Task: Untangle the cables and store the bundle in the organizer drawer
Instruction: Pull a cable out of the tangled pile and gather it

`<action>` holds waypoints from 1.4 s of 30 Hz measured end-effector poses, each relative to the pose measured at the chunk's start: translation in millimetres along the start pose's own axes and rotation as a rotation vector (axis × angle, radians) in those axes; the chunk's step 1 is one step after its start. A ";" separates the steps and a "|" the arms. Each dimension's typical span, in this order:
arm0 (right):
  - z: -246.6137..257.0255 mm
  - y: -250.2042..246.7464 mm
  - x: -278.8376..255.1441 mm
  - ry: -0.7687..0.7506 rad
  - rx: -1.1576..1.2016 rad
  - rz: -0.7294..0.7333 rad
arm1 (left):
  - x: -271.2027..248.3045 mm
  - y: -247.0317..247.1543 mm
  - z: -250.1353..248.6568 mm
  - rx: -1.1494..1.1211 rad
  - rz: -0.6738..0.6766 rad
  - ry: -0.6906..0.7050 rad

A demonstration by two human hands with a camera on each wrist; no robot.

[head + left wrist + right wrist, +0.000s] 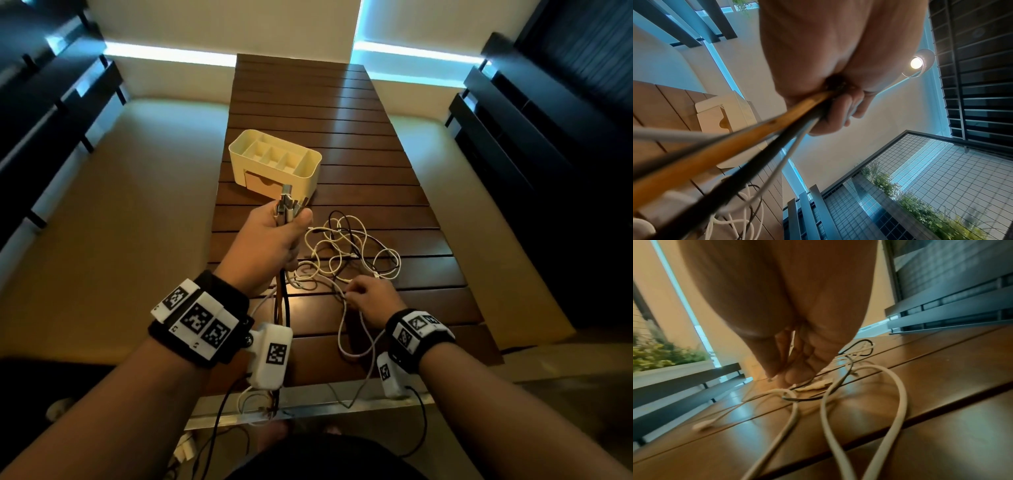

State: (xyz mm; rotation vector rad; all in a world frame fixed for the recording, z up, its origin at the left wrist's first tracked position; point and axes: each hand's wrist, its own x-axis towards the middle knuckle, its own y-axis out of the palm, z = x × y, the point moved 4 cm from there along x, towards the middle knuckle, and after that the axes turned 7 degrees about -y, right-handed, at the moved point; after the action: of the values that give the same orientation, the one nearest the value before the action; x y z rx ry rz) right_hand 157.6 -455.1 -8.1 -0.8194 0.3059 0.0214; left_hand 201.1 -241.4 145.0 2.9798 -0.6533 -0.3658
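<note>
My left hand (274, 233) is raised above the table and grips a bunch of cable ends (287, 205), plugs pointing up; the held cables (748, 136) run down past the wrist. A tangle of white and black cables (349, 253) lies on the wooden table (342, 144) to the right. My right hand (370, 294) is low at the tangle's near edge, fingertips pinching a white cable (805, 386). The cream organizer (274, 161) stands behind the left hand, its wooden drawer (262, 183) pushed in.
The slatted table is long and narrow, with pale floor (120, 212) on both sides. Dark slatted benches (48, 113) flank the left and right. Cable loops (356, 342) trail toward the table's near metal edge (308, 407).
</note>
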 end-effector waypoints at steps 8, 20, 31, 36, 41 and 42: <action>-25.1 2.9 36.3 0.023 -0.327 -0.030 | -12.7 -0.3 -0.4 0.019 -0.028 0.009; -8.3 -32.2 38.0 0.056 0.361 -0.350 | 5.8 2.4 -4.1 0.045 -0.064 0.002; 98.8 -110.2 7.4 -0.292 0.415 -0.317 | 49.9 31.6 -28.6 0.131 -0.151 0.121; 94.3 -104.3 -1.0 -0.246 0.397 -0.159 | 48.7 39.7 -29.3 0.159 -0.154 0.149; 111.6 -135.0 -17.4 -0.396 0.654 -0.366 | 46.8 42.9 -28.4 0.127 -0.130 0.147; 114.6 -140.6 -20.9 -0.426 0.708 -0.432 | 46.1 44.4 -28.1 0.120 -0.123 0.152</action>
State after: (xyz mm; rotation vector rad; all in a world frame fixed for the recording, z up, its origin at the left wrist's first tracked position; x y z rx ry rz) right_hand 186.6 -466.7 171.8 -0.1490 -0.2680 -0.2989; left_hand 230.7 -300.6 167.5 3.1303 -0.4948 -0.1078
